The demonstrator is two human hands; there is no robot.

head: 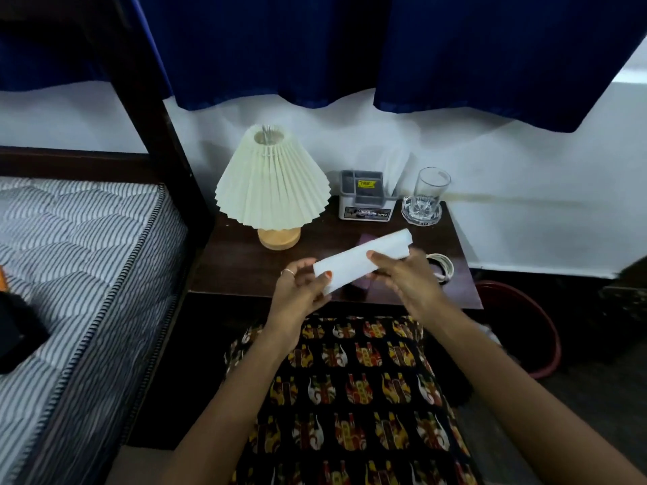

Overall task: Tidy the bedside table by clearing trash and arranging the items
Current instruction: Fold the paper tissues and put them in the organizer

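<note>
A folded white tissue (360, 258) is held in the air over the front of the dark wooden bedside table (238, 260). My left hand (297, 292) grips its lower left end and my right hand (406, 278) grips its middle from the right. At the back of the table stand a pleated cream lamp (273, 183), a grey organiser box (366, 196) with white tissues sticking out, and an empty glass (430, 187) on a glass coaster (420, 213). A coiled white cable (443, 266) lies at the table's right edge, partly hidden by my right hand.
A bed with a striped mattress (80, 246) and a dark bedpost (150, 110) stands to the left. A red bin (525, 330) sits on the floor at the right of the table. Blue curtains (350, 47) hang above. My patterned lap (353, 386) is below the table edge.
</note>
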